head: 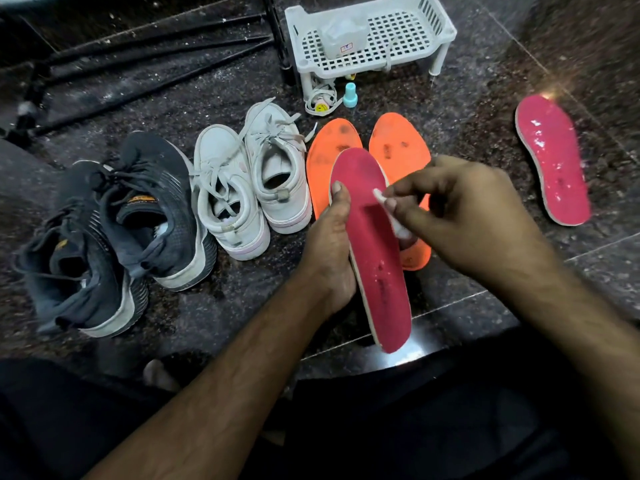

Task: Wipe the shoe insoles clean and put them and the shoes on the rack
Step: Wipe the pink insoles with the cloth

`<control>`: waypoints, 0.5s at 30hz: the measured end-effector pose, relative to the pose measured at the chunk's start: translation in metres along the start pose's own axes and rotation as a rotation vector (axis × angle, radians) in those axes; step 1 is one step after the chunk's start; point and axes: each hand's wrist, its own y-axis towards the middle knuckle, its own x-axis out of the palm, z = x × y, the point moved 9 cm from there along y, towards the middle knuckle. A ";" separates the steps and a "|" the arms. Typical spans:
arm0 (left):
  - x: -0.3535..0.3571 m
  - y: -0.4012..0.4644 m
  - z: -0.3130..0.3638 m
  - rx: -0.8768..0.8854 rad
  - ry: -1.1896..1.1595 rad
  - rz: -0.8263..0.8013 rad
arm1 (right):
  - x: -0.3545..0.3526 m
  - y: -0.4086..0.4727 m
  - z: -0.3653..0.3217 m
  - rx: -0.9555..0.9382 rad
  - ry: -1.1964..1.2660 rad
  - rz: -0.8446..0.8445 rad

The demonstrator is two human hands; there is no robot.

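A: Pink insole (pixel 375 258), mid-frame, held off the floor by left hand (pixel 329 251). Fingers curled round its left edge and underside, thumb tip on the top face near the toe.

B: Axis?

A: Long axis runs roughly upper left to lower right in frame. Toe end points up and away toward the orange insoles (pixel 349 147); heel end points down toward the person's lap. Top face is tilted toward the camera.

B: Right hand (pixel 457 220)?

A: Pinching a small white wipe (pixel 381 197) between thumb and forefinger, other fingers loosely curled. Wipe sits at the insole's right edge, on the toe half. Touching or just off the surface, can't tell.

B: So the stroke?

A: My read: wiping is under way on this one. Right hand is the wiping hand, and most of the insole lies below the wipe, so a stroke along the long axis toward the heel covers it. Wet specks show near the heel.

B: Others?

A: Second pink insole (pixel 554 161) lies flat at right of frame, well apart, toe up, shiny spots on it. Orange pair flat behind the held one, still marked dark. White rack (pixel 370 39) at top centre; dark shoes (pixel 114 223) and white shoes (pixel 249 181) at left, not on it.
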 end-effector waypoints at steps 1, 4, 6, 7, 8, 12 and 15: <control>-0.002 0.000 -0.001 -0.016 -0.016 0.011 | 0.011 -0.001 -0.007 -0.037 -0.015 -0.061; -0.003 0.000 -0.001 -0.033 -0.025 0.015 | 0.039 -0.005 -0.005 -0.053 -0.160 -0.176; -0.002 0.000 0.001 -0.009 -0.010 0.009 | 0.029 0.003 0.005 -0.013 -0.265 -0.113; 0.001 -0.002 0.003 -0.002 0.004 -0.005 | 0.020 0.007 0.008 -0.013 -0.290 -0.062; 0.004 -0.004 0.003 0.002 0.019 -0.019 | 0.010 0.010 0.008 -0.027 -0.281 -0.010; 0.001 -0.003 0.001 -0.033 0.024 0.014 | 0.018 0.001 -0.010 -0.110 -0.081 -0.118; -0.001 -0.003 -0.001 -0.044 0.012 0.034 | 0.035 -0.005 -0.009 -0.094 -0.207 -0.189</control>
